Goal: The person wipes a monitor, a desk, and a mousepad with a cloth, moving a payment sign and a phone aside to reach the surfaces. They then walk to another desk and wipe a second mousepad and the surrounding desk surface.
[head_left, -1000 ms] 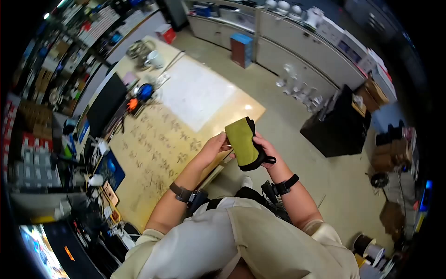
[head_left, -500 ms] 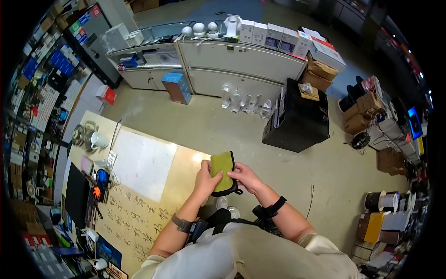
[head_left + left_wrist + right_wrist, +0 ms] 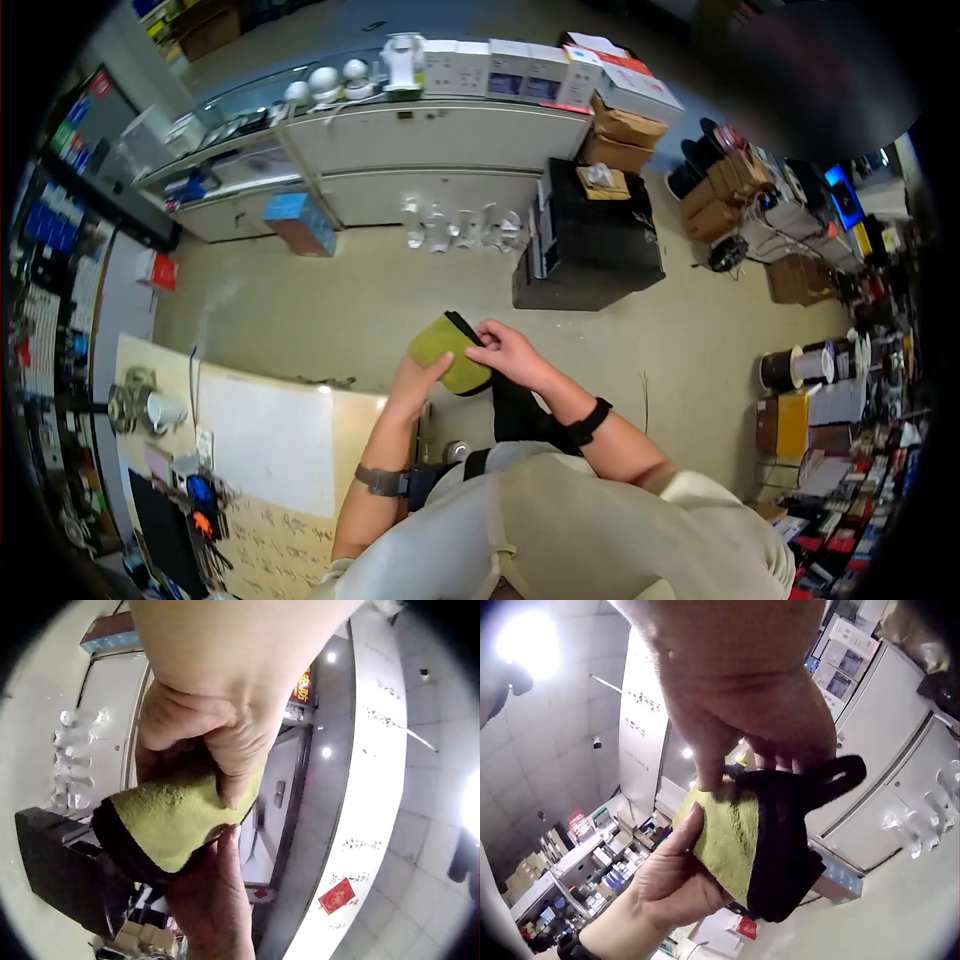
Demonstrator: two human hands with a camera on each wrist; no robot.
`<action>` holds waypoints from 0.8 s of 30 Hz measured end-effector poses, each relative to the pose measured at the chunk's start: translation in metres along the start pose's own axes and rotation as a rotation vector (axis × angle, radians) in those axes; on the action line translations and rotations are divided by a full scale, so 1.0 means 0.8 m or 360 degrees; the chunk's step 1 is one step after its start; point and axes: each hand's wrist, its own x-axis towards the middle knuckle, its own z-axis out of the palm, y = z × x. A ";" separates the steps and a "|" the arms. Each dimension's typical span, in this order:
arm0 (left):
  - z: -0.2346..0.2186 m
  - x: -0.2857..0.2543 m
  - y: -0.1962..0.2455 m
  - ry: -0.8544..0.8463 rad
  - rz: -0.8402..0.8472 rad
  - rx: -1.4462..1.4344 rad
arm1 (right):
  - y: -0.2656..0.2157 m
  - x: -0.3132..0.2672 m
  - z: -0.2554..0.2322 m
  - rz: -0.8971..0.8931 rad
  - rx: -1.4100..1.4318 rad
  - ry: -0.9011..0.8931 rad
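A yellow-green pouch (image 3: 444,350) with black trim and a black strap is held in front of the person's chest, above the floor. My left hand (image 3: 415,378) grips its lower left side, thumb on the green face (image 3: 176,817). My right hand (image 3: 508,352) pinches the black edge at its top right, where the strap (image 3: 826,782) sticks out. In the right wrist view the green face (image 3: 727,836) and black side (image 3: 780,855) show between both hands.
A wooden table (image 3: 360,440) with a white mat (image 3: 265,440), a mug (image 3: 165,410) and gadgets lies at the lower left. A black cabinet (image 3: 595,245), white counters (image 3: 440,150) with boxes, a blue-topped box (image 3: 295,222) and cardboard boxes (image 3: 725,195) stand around the open floor.
The head view has swung right, away from the table. The pouch has tilted from upright to slanting, and the right hand has moved up to its black top edge.
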 end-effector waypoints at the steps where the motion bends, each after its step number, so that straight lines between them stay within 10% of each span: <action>1: 0.002 0.017 0.009 -0.0002 0.0023 0.0014 | 0.008 0.021 -0.007 0.0013 -0.0015 -0.0025; 13: 0.059 0.241 0.087 0.0072 -0.0112 -0.0277 | -0.057 0.245 -0.156 0.0032 0.0341 -0.0232; 24: -0.059 0.272 0.150 0.0701 0.0231 -0.0502 | -0.087 0.414 -0.037 -0.0132 0.0010 -0.0692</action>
